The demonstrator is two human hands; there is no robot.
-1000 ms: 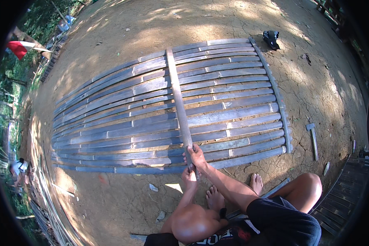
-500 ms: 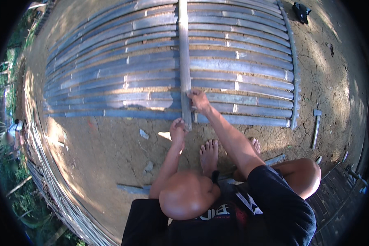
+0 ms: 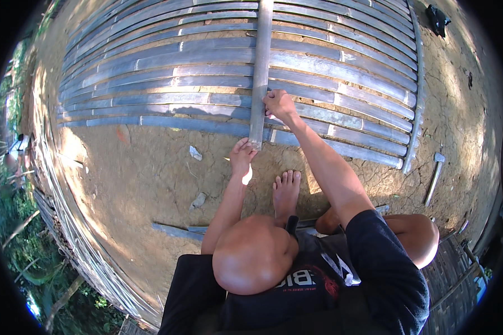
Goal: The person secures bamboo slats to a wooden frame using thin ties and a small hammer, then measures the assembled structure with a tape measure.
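Note:
A long split-bamboo strip (image 3: 261, 67) lies crosswise over a row of parallel bamboo slats (image 3: 318, 66) on the ground. My left hand (image 3: 241, 157) is closed on the near end of this strip, its fingers curled against the left side and tip. Farther up, my right hand (image 3: 279, 104) pinches the strip's right edge, with the knuckles just above the nearest slats. Whether anything small sits between the right fingertips cannot be made out. Another bamboo length (image 3: 418, 106) runs along the slats' right ends.
On the cracked dirt to the right lies a hammer (image 3: 435, 178). A black bag-like thing (image 3: 437, 21) is at the upper right. Loose bamboo pieces (image 3: 176, 231) lie by my bare foot (image 3: 286, 192). Long thin poles (image 3: 78, 223) line the left, where another person (image 3: 19, 152) shows.
The view has shifted, so the slats and both hands appear higher. Both hands remain at the strip's near end, and the right fingers look a little more closed.

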